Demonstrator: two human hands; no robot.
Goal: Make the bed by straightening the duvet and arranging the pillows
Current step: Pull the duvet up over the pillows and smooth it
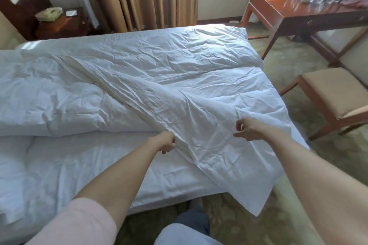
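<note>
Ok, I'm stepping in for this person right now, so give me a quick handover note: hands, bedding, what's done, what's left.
Left hand: grips the folded edge of the duvet at the near side of the bed.
Right hand: fingers curled over the duvet's loose near corner; whether it pinches the cloth is unclear.
Duvet: crumpled, lying diagonally, one corner hanging off the near edge, sheet bare in front.
Done: nothing finished.
Left: pull the duvet square and flat, then arrange the pillows; none can be picked out here.

Pale pink sleeve [79,223] pushed up the left arm — right forearm bare.
</note>
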